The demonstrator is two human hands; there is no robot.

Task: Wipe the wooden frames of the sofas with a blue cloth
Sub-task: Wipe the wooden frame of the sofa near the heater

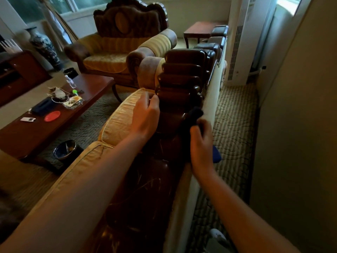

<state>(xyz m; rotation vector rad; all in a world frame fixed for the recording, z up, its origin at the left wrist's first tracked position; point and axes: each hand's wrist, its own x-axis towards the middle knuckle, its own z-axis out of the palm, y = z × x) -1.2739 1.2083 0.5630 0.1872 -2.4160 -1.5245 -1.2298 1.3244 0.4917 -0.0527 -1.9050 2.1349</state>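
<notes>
I stand behind a sofa whose dark carved wooden top rail (180,77) runs away from me in glossy scalloped lobes. My right hand (201,145) grips the blue cloth (194,115), which is bunched against the rail's right side, with a blue corner hanging below the hand. My left hand (145,115) rests with relaxed fingers on the yellow back cushion (120,121), its fingertips touching the rail's left side. A second sofa with a carved wooden crest (131,17) stands at the far end.
A wooden coffee table (54,114) with small clutter stands left of the sofa, and a metal bin (65,150) sits beside it. A white tower unit (238,41) and a side table (200,31) stand at the back right. Patterned carpet (235,115) runs behind the sofa beside a wall.
</notes>
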